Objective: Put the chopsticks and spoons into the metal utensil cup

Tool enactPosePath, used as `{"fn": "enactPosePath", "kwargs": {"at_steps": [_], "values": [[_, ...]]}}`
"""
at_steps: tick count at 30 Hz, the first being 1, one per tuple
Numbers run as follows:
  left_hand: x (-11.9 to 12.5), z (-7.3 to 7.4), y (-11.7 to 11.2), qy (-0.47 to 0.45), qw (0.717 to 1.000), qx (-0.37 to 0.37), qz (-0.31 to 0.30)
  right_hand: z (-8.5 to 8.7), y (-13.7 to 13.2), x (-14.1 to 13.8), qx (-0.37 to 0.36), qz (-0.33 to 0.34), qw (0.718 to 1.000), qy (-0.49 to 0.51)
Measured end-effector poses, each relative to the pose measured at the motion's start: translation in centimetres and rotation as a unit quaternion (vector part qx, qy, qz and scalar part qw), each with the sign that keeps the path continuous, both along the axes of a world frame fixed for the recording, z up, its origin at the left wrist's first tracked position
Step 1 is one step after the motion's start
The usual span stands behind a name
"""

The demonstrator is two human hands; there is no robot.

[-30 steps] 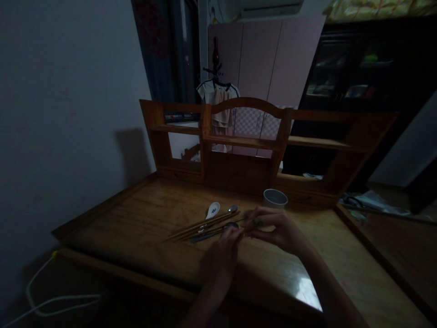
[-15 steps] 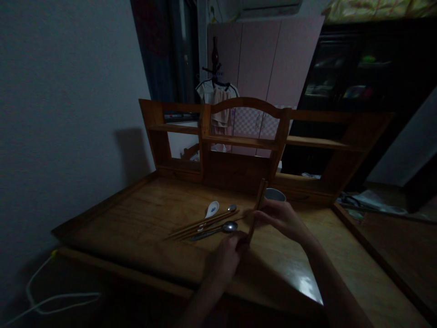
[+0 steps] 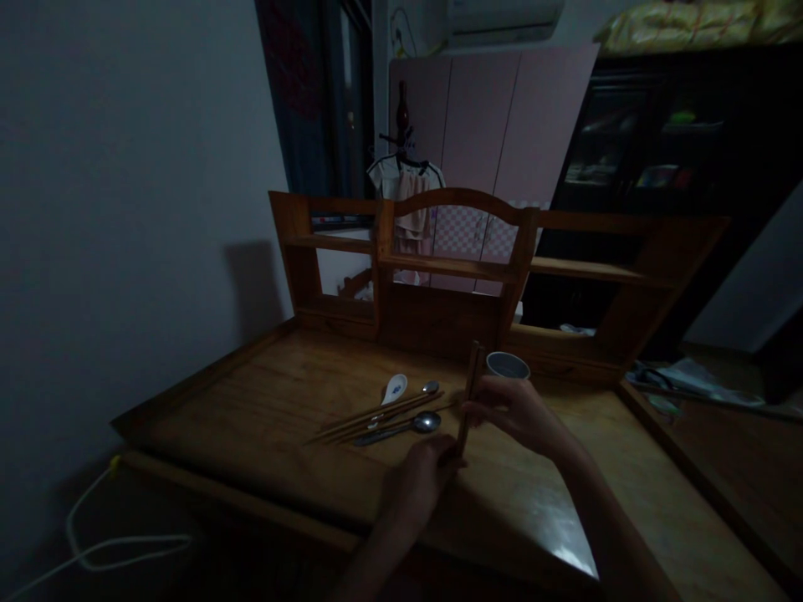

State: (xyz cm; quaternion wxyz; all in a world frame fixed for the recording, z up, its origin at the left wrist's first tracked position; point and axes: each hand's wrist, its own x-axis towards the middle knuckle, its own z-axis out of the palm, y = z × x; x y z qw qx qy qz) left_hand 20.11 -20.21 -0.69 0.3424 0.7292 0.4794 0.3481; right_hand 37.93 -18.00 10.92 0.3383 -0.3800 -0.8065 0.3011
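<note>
Both hands hold a pair of wooden chopsticks (image 3: pixel 470 378) nearly upright over the wooden desk (image 3: pixel 263 418). My right hand (image 3: pixel 520 415) pinches them around the middle. My left hand (image 3: pixel 419 483) is closed at their lower end, near the desk top. To the left lie more chopsticks (image 3: pixel 370 415), a metal spoon (image 3: pixel 401 428), a second metal spoon (image 3: pixel 429 387) and a white ceramic spoon (image 3: pixel 394 389). A white cup (image 3: pixel 507 366) stands just behind my right hand.
A wooden shelf unit (image 3: pixel 452 267) runs along the back of the desk. A grey wall is on the left, with a white cable (image 3: pixel 94 543) on the floor below. Pink wardrobes and a dark cabinet stand behind. The room is dim.
The chopsticks went from lying low by the pile to standing nearly upright between both hands. My view shifted slightly left and down.
</note>
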Motion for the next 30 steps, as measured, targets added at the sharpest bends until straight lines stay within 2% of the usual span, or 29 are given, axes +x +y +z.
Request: {"fn": "enactPosePath", "kwargs": {"at_steps": [6,13,16,21,24,30], "values": [[0.3,-1.4,0.5,-0.047,0.999,-0.016,0.012,0.1,-0.3,-0.2,0.01,0.007,1.0,-0.011],[0.4,-0.7,0.4,-0.076,0.997,0.001,-0.004,0.9,0.1,-0.1,-0.007,-0.002,1.0,-0.03],[0.5,-0.9,0.6,-0.084,0.996,-0.002,-0.005,0.8,0.3,-0.2,-0.012,-0.007,0.999,-0.039],[0.5,-1.2,0.7,-0.058,0.998,0.01,0.004,0.4,1.2,-0.3,-0.004,-0.019,0.999,-0.041],[0.3,-1.0,0.6,-0.038,0.999,0.009,0.009,0.3,2.1,0.1,0.009,-0.028,0.998,-0.048],[0.2,-0.4,0.4,0.009,1.0,-0.004,0.024,0.0,3.4,0.9,-0.013,-0.034,0.998,-0.047]]}}
